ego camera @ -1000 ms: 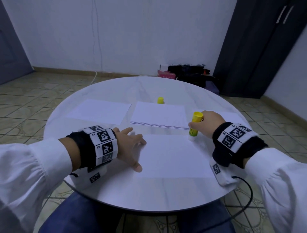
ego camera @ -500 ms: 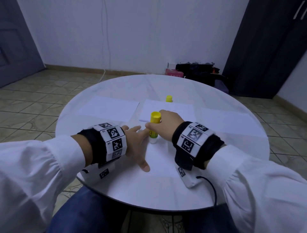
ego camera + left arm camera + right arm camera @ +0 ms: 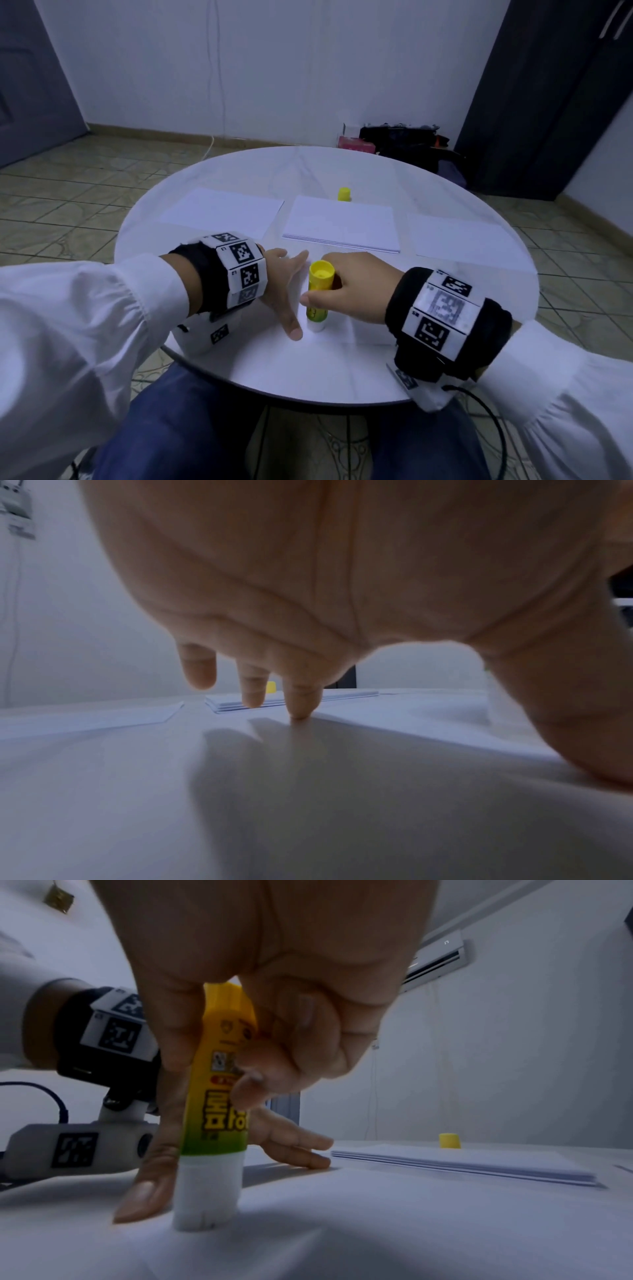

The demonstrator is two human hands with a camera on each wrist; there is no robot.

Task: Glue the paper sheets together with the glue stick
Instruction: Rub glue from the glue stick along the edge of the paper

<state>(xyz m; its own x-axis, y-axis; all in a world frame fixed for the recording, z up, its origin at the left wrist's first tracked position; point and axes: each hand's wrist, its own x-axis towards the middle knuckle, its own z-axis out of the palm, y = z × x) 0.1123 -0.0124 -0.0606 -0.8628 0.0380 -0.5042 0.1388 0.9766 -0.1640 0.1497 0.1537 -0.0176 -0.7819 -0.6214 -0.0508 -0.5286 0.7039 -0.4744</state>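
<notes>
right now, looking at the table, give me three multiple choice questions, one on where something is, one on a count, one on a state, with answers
1. Where is the loose yellow cap?
A. beyond the paper stack
B. in the left hand
C. on the floor

2. How many single sheets lie on either side of the stack?
A. none
B. two
C. five

3. How is the glue stick held?
A. lying flat, untouched
B. upright, white end on the near sheet
C. lifted high above the table

Answers:
1 A: the yellow cap stands on the table behind the paper stack.
2 B: one sheet to the left, one to the right.
3 B: the right hand grips the glue stick with its tip pressed on the near sheet, which the left hand steadies.
</notes>
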